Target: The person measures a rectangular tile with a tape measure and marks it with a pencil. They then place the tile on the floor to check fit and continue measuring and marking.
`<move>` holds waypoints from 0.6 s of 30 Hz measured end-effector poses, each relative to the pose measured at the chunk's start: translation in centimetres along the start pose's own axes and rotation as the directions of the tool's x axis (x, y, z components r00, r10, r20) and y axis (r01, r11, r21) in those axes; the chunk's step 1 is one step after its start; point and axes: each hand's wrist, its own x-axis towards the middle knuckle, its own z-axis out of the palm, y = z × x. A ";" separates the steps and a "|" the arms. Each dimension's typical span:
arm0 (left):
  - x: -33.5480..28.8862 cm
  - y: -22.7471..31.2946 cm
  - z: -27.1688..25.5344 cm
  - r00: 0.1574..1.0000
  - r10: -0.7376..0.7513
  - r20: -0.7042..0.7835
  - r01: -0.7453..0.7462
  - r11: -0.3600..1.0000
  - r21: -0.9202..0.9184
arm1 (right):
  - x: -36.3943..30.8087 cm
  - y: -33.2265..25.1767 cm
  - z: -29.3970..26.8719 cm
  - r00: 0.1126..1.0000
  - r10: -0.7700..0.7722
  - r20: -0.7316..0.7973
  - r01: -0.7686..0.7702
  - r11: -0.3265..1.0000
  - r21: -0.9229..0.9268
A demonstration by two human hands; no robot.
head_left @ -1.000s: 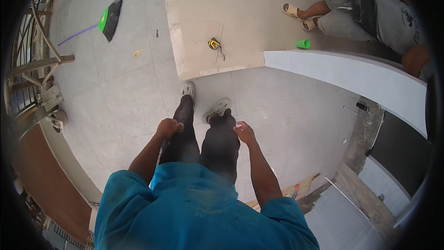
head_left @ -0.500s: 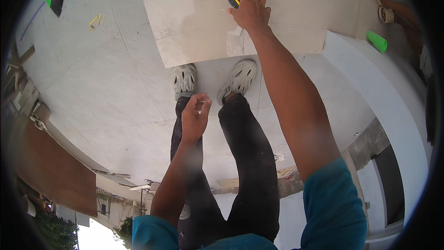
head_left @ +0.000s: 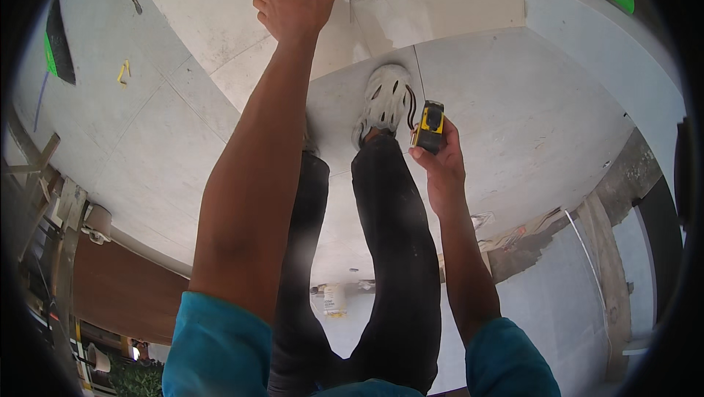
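Your R hand [head_left: 444,164] pinches the tape measure [head_left: 430,128] btwn thumb & fingers, just R of your R shoe [head_left: 388,95]. Its long axis runs away from you, far end twd the beige board [head_left: 433,8], leaning slightly R. Your L hand [head_left: 297,9] is over the board, thumb spread wide, fingers part-bent; can't tell if touching.

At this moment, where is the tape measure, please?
In the head view, the yellow-and-black tape measure is right of centre, held in the right hand, appearing beside the right clog.
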 end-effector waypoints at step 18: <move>-6.2 1.3 1.8 0.903 0.384 0.191 -0.405 0.910 0.085 | -14.7 17.9 -9.8 0.990 -0.063 -0.123 0.118 0.847 0.518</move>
